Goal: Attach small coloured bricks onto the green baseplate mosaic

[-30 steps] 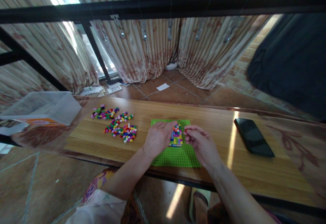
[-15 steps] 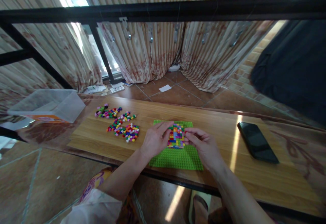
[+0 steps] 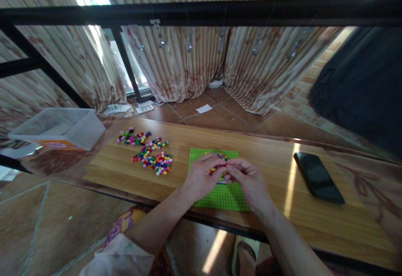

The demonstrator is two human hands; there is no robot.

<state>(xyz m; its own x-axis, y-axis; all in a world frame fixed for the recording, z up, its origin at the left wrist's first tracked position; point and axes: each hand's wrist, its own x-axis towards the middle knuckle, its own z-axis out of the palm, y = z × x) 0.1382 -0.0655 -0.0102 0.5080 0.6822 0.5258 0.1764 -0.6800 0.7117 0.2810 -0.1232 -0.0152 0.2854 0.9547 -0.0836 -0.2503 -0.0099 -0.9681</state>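
My left hand (image 3: 202, 175) and my right hand (image 3: 249, 177) meet above a multicoloured block build (image 3: 222, 179) on a green studded baseplate (image 3: 216, 198). A small red brick (image 3: 224, 165) is pinched where the fingertips of both hands come together. The fingers of each hand are closed. Most of the build lies hidden under my hands; some of its back and front edges show. To the left, loose small bricks (image 3: 161, 163) of many colours lie in scattered piles on the wooden board (image 3: 188, 138).
A black phone (image 3: 318, 177) lies at the right of the board. A clear plastic box (image 3: 84, 129) with an orange label stands at the far left. A black metal bar (image 3: 201, 13) crosses in front of striped curtains (image 3: 176, 66). Papers lie on the tiled floor.
My right hand has moved slightly left with the red brick. My left hand's fingertips have shifted right to meet it, covering more of the build.
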